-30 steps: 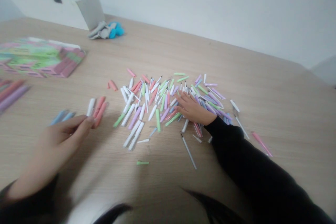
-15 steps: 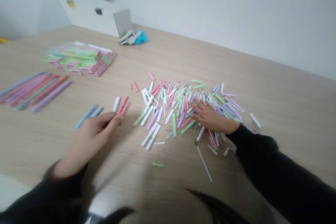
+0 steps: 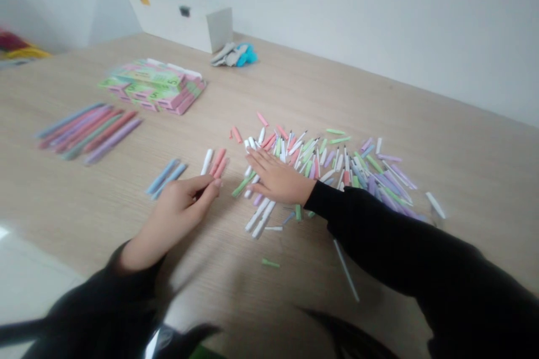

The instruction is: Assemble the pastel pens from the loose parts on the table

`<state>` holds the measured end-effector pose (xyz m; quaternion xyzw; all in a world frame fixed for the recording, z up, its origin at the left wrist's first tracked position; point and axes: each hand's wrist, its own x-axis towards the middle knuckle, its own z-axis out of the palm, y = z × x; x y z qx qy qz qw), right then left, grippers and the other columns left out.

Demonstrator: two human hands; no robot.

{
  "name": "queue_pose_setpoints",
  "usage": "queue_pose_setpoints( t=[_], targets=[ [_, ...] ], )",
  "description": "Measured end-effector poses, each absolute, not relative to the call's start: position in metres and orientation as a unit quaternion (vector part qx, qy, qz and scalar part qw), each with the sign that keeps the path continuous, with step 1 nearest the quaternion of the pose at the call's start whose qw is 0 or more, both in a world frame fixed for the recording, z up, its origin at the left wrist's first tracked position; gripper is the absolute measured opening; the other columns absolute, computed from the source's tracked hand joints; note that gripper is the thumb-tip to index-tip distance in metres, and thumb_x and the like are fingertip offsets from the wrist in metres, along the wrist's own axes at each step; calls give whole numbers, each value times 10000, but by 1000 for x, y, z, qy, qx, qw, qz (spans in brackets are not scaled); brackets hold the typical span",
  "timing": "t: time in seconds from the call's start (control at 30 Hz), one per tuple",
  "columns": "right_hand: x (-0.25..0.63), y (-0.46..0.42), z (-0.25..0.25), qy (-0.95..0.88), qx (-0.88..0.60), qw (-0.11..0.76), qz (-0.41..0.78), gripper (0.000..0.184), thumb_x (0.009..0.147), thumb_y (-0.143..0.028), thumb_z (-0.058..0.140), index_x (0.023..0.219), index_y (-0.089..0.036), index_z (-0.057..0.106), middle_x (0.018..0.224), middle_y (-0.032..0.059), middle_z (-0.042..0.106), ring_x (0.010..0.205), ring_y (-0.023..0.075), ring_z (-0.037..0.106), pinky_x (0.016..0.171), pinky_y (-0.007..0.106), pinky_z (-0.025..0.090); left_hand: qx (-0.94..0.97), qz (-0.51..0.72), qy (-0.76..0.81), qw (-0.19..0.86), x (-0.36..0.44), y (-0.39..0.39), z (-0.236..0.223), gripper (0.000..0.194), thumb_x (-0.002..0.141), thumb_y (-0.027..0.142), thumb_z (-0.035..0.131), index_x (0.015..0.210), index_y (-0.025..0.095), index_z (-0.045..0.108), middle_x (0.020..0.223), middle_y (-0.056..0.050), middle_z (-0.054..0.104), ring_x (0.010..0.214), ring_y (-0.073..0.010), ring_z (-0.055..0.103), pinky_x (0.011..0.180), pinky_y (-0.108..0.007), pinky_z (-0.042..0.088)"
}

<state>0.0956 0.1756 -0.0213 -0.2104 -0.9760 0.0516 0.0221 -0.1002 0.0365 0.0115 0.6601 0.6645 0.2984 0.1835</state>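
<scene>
My left hand (image 3: 185, 199) is closed, thumb and finger pinched on the near ends of pink pen pieces (image 3: 219, 161). A white pen piece (image 3: 206, 161) lies just beside them, and two blue pen pieces (image 3: 162, 175) rest to the left of this hand. My right hand (image 3: 280, 178) is open and palm down, fingers spread over the left part of a loose pile of pen parts (image 3: 314, 160). White pen pieces (image 3: 260, 219) stick out below its thumb; whatever lies beneath the palm is hidden. Thin white refills with dark tips are mixed into the pile.
A row of coloured pens (image 3: 95, 132) lies at the left. Behind it are stacked pink-and-green boxes (image 3: 155, 84), a white box (image 3: 181, 22) and grey and blue gloves (image 3: 236, 55). A single refill (image 3: 347, 272) and a small green piece (image 3: 270, 263) lie near the front.
My right hand has moved left across the pile, from its middle to the white pieces. My left hand keeps its pinch on the pink pieces. The camera view has turned slightly left.
</scene>
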Motion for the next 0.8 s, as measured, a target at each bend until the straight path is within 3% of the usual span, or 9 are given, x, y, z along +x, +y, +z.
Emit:
queue_pose_setpoints(
  t=[0.1,0.23,0.33,0.47,0.67,0.8],
  targets=[
    [88,178,-22,-979,-197,18,38,682,1034,-480,377,1542,-27,340,1638,235,273,1538,322,247,1253,491,231,659,305,662,188,-100,36,10,417,923,449,409,611,199,524,495,31,435,485,-131,416,502,-261,318],
    [92,182,-10,-982,-191,5,-2,592,1047,-422,359,1478,-28,455,1570,247,407,1488,337,355,1237,501,256,658,302,663,189,-100,36,9,420,937,435,403,616,190,519,508,28,451,497,-133,442,523,-261,328],
    [105,187,-4,-985,-175,-8,-13,494,1042,-259,347,1452,-20,482,1495,244,498,1431,311,432,1201,486,319,665,304,656,186,-101,36,7,410,944,422,400,637,186,535,508,27,456,490,-132,447,525,-262,325],
    [123,192,-4,-983,-180,-13,-21,458,980,-85,361,1387,-101,570,1418,206,568,1320,294,517,1108,491,411,672,299,653,180,-102,35,5,412,957,419,400,656,183,554,507,25,467,481,-131,451,520,-269,309],
    [129,187,-15,-988,-151,18,-4,521,950,-24,376,1418,-173,547,1488,181,507,1369,304,463,1074,534,427,677,305,645,180,-102,37,4,398,951,395,413,642,179,537,497,38,423,471,-115,415,521,-264,298],
    [127,190,-25,-987,-143,72,32,484,945,-10,357,1368,-113,567,1490,193,500,1426,280,423,1154,522,385,677,291,652,178,-102,38,5,396,947,390,401,635,177,517,498,37,417,472,-115,411,526,-264,288]
  ],
)
